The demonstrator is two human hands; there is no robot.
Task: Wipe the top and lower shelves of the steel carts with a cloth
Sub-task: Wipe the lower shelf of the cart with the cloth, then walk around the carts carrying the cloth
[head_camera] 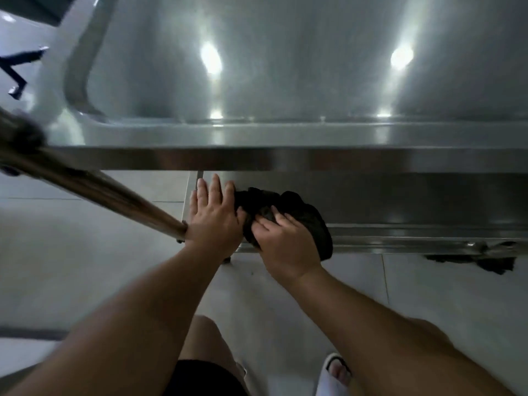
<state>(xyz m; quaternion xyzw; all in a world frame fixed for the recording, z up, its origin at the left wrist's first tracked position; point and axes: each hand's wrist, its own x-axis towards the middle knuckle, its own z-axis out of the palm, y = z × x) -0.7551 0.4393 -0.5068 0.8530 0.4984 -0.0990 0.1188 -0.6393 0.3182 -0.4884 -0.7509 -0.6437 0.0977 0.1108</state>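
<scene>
A steel cart fills the view, its shiny top shelf [285, 81] reflecting ceiling lights. Below it, the lower shelf [400, 207] shows under the top's front edge. A bunched black cloth [297, 212] lies at the lower shelf's near left corner. My right hand [285, 241] presses down on the cloth, fingers curled into it. My left hand [213, 217] lies flat with fingers spread just left of the cloth, touching its edge on the shelf corner.
A steel cart leg [94, 185] runs diagonally from upper left to the lower shelf corner. Pale floor tiles [71, 267] lie below. A second dark rag [483, 260] hangs at the lower shelf's right edge. My knee and a white sandal [334, 372] show at the bottom.
</scene>
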